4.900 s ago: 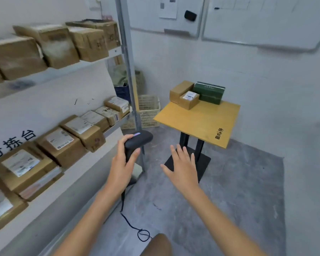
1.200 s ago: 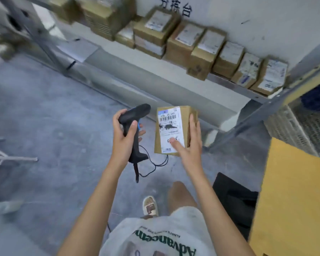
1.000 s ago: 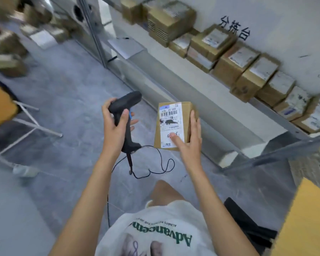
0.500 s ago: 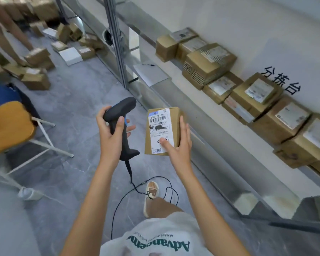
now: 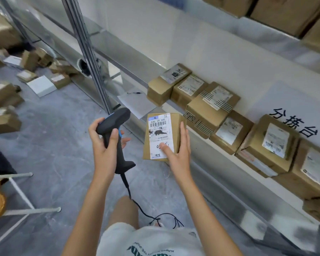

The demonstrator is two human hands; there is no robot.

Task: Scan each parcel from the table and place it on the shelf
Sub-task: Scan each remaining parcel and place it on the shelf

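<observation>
**Scanner and parcel held up beside the shelf**

At the centre of the frame the right hand (image 5: pixel 179 154) holds a small cardboard parcel (image 5: pixel 163 135), thumb pressed on its white paper label and fingers curled round the right edge. The parcel is a plain brown box with squared corners; the label carries a barcode and printed lines too small to read. It hangs in the air just in front of the shelf (image 5: pixel 201 137), not resting on it.

The left hand (image 5: pixel 104 145) is wrapped round the grip of a matte black plastic scanner (image 5: pixel 116 130), pistol-shaped, with a blue trigger strip. A thin black cable (image 5: pixel 140 207) trails from its base and coils near the lower centre, partly hidden behind a knee.

Along the right, the smooth white shelf holds a row of taped cardboard boxes (image 5: pixel 212 106) with paper labels; the far ones are cut off at the right edge. Black characters (image 5: pixel 294 122) are printed on the white wall behind. In the upper left, blurred boxes on the floor (image 5: pixel 6 100) lie on grey mottled concrete.
</observation>
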